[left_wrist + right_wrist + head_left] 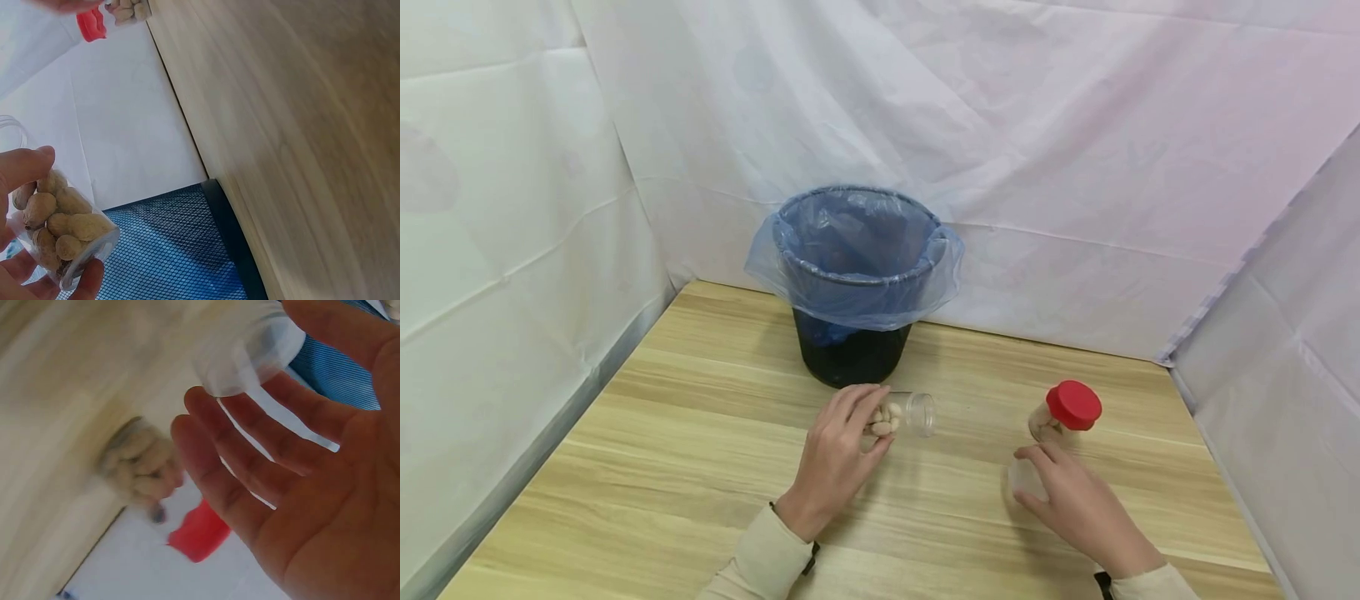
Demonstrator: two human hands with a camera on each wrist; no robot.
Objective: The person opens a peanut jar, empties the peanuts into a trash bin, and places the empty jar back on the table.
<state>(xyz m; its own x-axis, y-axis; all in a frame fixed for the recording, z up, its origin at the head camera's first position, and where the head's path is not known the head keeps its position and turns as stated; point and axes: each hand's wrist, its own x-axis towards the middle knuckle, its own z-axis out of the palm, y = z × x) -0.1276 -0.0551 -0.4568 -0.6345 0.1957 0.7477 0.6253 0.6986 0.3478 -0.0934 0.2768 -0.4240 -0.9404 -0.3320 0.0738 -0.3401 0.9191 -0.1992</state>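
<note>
Reaching forward in pale sleeves [767, 554] over a wood-grain tabletop [677, 467]. Bending thumb and fingers of the right hand [1075, 504] about a clear round piece [265, 353]; too blurred to tell whether pinching it or only surrounding it. Gripping in the left hand [835, 471], with thumb and fingers curled round, a clear jar [921, 415] tipped onto its side, mouth to the right, with unshelled peanuts [886, 419] bunched in its base half. Finding, just beyond the right hand, a second jar [1045, 425], likewise holding some, upright under a red lid [1075, 405]. Facing, behind the clear jar, a black mesh bin [853, 362] lined with a translucent blue bag [865, 304]. Ending at white cloth [1000, 125] hung behind and alongside.
</note>
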